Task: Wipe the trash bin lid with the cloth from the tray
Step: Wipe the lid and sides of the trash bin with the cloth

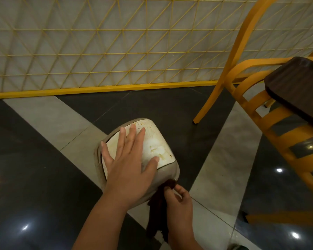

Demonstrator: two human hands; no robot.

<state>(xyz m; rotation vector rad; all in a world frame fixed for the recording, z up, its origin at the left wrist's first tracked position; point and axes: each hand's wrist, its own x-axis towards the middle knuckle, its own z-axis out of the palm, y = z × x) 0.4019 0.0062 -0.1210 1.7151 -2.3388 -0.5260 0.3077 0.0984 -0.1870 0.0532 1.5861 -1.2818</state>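
A small beige trash bin stands on the floor at centre, its stained white lid point(157, 143) facing up. My left hand point(128, 159) lies flat on the lid with fingers spread and straight. Just below the bin's near right corner, my right hand point(179, 201) pinches a dark brown cloth point(158, 210) against the bin's side; the cloth hangs down past my wrist. A dark brown tray point(296, 87) rests on the yellow chair at the right edge.
A yellow wooden chair point(246, 98) stands at right, one leg ending on the floor near the bin. A yellow lattice partition point(105, 51) runs along the back. The floor is glossy dark and light tile.
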